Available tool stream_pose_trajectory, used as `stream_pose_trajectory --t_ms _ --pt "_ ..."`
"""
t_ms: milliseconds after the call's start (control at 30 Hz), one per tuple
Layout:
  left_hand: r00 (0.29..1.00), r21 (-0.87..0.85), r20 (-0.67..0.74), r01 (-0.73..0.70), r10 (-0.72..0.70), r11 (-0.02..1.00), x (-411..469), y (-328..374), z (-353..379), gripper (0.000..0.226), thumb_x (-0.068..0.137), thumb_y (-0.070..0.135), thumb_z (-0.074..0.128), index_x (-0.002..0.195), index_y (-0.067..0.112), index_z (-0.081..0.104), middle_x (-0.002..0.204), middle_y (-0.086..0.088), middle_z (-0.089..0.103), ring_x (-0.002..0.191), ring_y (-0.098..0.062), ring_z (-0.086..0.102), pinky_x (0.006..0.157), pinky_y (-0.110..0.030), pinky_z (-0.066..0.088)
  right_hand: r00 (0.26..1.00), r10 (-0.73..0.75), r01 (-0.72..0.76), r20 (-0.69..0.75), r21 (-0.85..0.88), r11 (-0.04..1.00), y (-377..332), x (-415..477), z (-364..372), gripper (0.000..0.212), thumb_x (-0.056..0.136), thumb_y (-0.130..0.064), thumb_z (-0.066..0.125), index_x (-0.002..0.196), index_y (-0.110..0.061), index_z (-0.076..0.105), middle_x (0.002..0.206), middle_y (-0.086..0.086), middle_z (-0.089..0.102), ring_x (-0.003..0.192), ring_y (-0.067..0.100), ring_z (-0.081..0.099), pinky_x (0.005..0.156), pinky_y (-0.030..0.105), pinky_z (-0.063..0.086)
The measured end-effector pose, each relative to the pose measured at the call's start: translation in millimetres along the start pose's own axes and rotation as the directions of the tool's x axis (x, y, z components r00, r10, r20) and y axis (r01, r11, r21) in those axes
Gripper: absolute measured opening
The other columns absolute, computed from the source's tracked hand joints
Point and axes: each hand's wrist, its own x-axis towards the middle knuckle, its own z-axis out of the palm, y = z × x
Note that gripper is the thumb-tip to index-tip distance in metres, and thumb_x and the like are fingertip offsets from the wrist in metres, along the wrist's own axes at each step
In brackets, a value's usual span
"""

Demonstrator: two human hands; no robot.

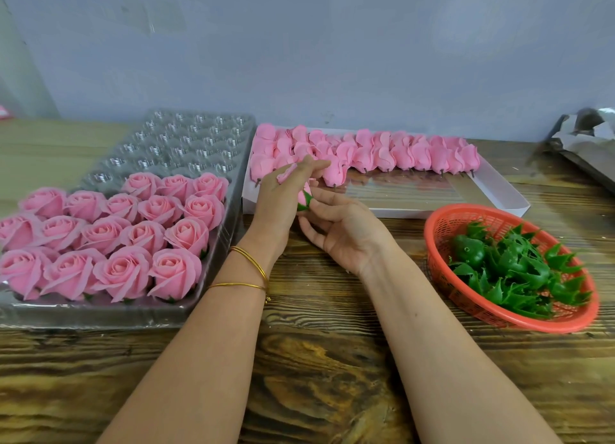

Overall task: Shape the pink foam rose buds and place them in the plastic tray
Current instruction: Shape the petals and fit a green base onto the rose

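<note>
A pink foam rose bud [289, 173] with a green calyx [305, 203] sits between my two hands above the table. My left hand [281, 197] grips the bud, fingers wrapped round its petals. My right hand [336, 225] pinches the green calyx at its base. The clear plastic tray [186, 134] lies at the left; its near rows hold several shaped pink roses [126, 234], its far cells are bare. Several unshaped buds [382, 154] lie in a row in a white box [499, 190] behind my hands.
A red plastic basket [472, 297] with several green calyxes [519, 270] stands at the right. Crumpled grey paper or foil [589, 137] lies at the far right edge. The wooden table [332, 360] runs to a grey wall behind.
</note>
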Motion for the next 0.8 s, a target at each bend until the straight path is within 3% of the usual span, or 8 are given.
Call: stream_pose_trajectory --t_ms 167,300,433,600,700,800 --pt "1.000 -0.023 0.010 -0.026 0.027 0.999 -0.5 -0.1 0.2 0.024 0.096 0.035 0.054 0.093 0.028 0.077 0.083 0.016 0.072 0.084 0.005 0.065 0.063 -0.009 0.047 1.000 -0.025 0.025 -0.009 0.005 1.000 0.2 0.0 -0.9 0.029 0.091 0.009 0.051 0.097 -0.013 0.068 0.083 -0.002 0.074 0.082 0.009 0.066 0.084 0.025 0.053" --pt "0.999 -0.018 -0.004 -0.039 0.039 0.999 -1.0 1.6 1.2 0.018 0.094 0.032 0.058 0.092 0.030 0.076 0.079 0.015 0.071 0.078 0.003 0.066 0.062 -0.011 0.048 0.997 -0.075 0.075 -0.034 0.003 0.997 1.1 0.1 0.4 0.030 0.089 0.014 0.051 0.097 -0.011 0.065 0.081 0.000 0.074 0.082 0.010 0.067 0.079 0.024 0.054" --pt "1.000 -0.001 -0.015 -0.017 0.017 1.000 -0.9 2.2 1.4 0.023 0.096 0.031 0.055 0.093 0.019 0.075 0.080 0.010 0.072 0.079 -0.001 0.067 0.066 -0.013 0.050 0.992 -0.115 0.115 -0.047 0.002 0.993 1.5 0.5 1.3 0.029 0.088 0.016 0.050 0.098 -0.008 0.064 0.078 0.001 0.073 0.076 0.009 0.069 0.074 0.022 0.054" --pt "0.997 -0.002 -0.073 0.004 -0.004 1.000 -2.6 3.4 4.2 0.034 0.095 0.027 0.056 0.067 0.012 0.068 0.076 -0.001 0.073 0.082 -0.016 0.068 0.081 -0.030 0.052 0.993 -0.116 0.116 0.002 0.051 0.992 1.6 -0.3 3.4 0.029 0.089 0.018 0.046 0.098 -0.003 0.064 0.083 0.005 0.072 0.080 0.012 0.069 0.080 0.021 0.055" --pt "0.996 -0.042 -0.084 0.015 -0.018 0.999 -2.0 4.0 5.0 0.039 0.096 0.026 0.055 0.060 0.012 0.061 0.078 -0.001 0.073 0.078 -0.014 0.067 0.074 -0.027 0.049 0.997 -0.078 0.077 0.006 0.081 0.994 0.7 -1.3 5.1 0.025 0.091 0.013 0.047 0.093 -0.003 0.066 0.085 0.004 0.071 0.087 0.012 0.066 0.090 0.024 0.052" --pt "0.994 -0.068 -0.099 0.031 -0.038 0.997 -0.7 4.0 4.8 0.049 0.096 0.028 0.054 0.048 0.019 0.057 0.073 0.002 0.072 0.072 -0.010 0.065 0.069 -0.027 0.046 0.999 -0.029 0.035 -0.039 0.150 0.988 -0.8 -0.9 5.0 0.019 0.092 0.007 0.050 0.094 -0.004 0.065 0.084 0.006 0.068 0.083 0.015 0.066 0.087 0.026 0.054"
